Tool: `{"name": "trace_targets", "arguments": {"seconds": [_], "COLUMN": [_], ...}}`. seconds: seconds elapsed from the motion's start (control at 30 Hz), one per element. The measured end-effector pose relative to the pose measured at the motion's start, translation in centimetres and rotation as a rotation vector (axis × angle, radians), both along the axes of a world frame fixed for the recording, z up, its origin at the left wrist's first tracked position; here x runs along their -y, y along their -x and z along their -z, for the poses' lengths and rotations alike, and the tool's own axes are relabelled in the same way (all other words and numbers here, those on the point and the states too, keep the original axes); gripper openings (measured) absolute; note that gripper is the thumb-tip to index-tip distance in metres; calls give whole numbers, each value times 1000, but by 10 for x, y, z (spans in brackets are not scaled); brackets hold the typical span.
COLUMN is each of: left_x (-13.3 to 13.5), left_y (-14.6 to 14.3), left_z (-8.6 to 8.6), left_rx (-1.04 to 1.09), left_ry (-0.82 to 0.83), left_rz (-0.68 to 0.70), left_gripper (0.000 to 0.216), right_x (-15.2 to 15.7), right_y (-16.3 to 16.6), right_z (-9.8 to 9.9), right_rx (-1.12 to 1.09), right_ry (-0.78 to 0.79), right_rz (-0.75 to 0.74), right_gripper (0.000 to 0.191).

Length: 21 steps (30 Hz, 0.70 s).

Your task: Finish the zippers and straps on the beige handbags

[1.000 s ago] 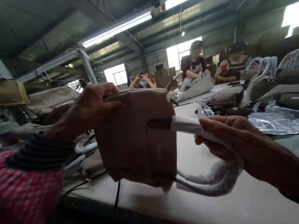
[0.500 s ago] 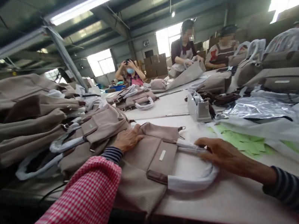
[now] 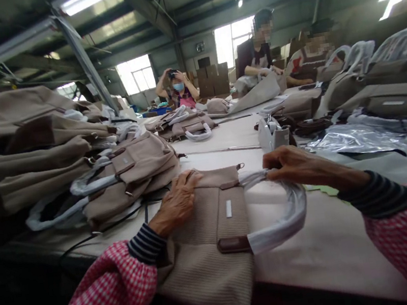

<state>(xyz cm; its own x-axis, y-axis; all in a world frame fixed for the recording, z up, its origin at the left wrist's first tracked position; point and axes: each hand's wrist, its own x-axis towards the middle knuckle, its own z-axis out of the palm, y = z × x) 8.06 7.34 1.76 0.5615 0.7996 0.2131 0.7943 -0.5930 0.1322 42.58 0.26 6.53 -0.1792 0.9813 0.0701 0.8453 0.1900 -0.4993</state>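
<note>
A taupe ribbed-fabric handbag (image 3: 208,229) lies in front of me, its lower part hanging over the table's near edge. It has a small pale label plate (image 3: 228,209), brown leather trim and a handle (image 3: 295,220) wrapped in clear plastic, which points right. At the bag's upper left, my left hand (image 3: 178,200) grips the fabric with bent fingers; its thumb is hidden. My right hand (image 3: 286,162) is closed round the far part of the wrapped handle.
Similar bags are piled at the left (image 3: 35,163), with another bag (image 3: 139,162) beside them. More bags (image 3: 392,102) and a silvery plastic sheet (image 3: 356,138) lie at the right. A small upright holder (image 3: 273,133) stands beyond my right hand. Three people are across the table (image 3: 221,142).
The handbag has turned and shifted right, with its handle swung outward. My right hand has moved up along the handle and pinches it. The left hand's fingers have drawn in on the bag.
</note>
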Motion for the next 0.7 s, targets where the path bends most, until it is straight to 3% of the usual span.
{"name": "trace_targets", "arguments": {"seconds": [0.1,0.2,0.3,0.4,0.57,0.7], "left_x": [0,3,15,29,36,29], "left_y": [-5,-8,-19,-35,-49,-49], "left_z": [7,1,-11,-17,-12,-9], "left_rx": [25,22,-28,-114,-67,399], "left_ry": [-7,-142,-185,8,170,426], "left_rz": [34,60,306,546,455,280], "left_gripper": [43,31,26,33,37,37], "right_x": [2,8,10,11,22,18], "right_y": [0,1,2,3,12,44], "right_z": [-1,12,25,26,-7,-24], "right_rx": [7,-71,-145,-257,-538,-920], "right_ry": [67,124,96,101,227,159], "right_rz": [-77,-77,-15,29,-20,-207], "right_gripper": [9,11,12,23,40,47]}}
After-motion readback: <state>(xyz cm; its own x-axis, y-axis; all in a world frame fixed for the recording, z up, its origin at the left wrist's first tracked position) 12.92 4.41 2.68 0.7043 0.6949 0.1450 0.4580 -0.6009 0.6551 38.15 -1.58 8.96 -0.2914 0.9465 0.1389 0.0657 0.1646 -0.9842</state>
